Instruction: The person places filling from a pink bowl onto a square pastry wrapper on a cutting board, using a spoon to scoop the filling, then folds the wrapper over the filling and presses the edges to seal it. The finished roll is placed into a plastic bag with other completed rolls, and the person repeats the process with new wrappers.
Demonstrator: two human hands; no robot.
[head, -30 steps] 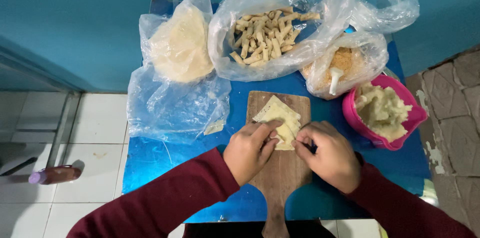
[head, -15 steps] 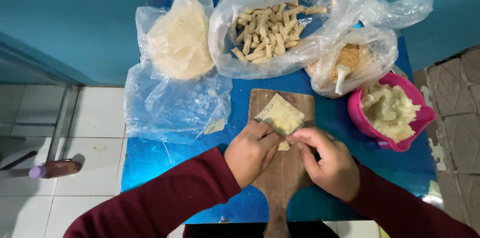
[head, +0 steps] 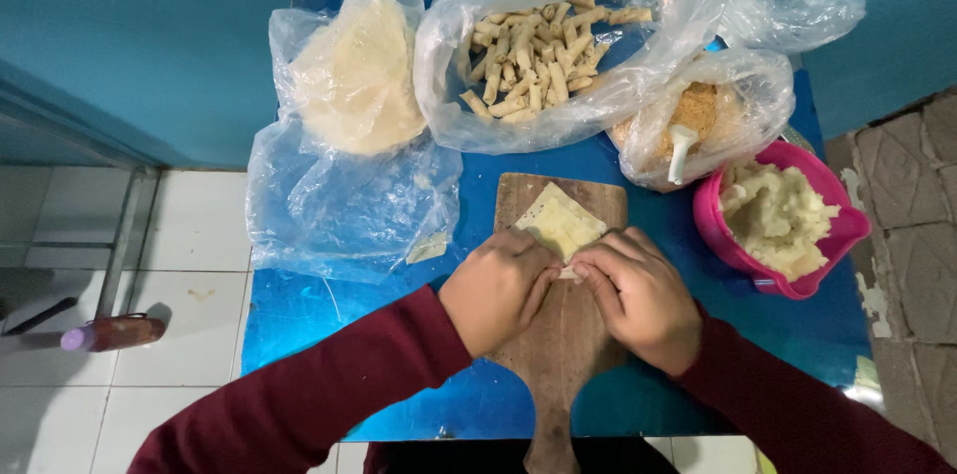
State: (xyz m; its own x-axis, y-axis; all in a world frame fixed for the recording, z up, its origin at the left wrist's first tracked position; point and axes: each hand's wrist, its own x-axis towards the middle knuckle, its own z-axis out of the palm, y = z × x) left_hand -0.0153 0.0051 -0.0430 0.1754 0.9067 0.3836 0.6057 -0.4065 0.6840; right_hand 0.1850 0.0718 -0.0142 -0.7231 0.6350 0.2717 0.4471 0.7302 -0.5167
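Blue table (head: 329,319): both hands (head: 495,287) (head: 638,297) pinch pale wrapper (head: 558,222) on board (head: 558,344).

Likely home kitchen: cutting board (head: 563,334), bagged rolls (head: 538,55).

My left grip (head: 495,287) and right grip (head: 638,295) meet on the near corner of a pale wrapper sheet (head: 558,222), fingers curled over it on the wooden board (head: 563,354). The board lies on the blue counter (head: 299,310). Beyond it sit a bag of rolled pieces (head: 533,60), a bag of wrappers (head: 354,75) and, right, a pink bowl of mash (head: 778,220).
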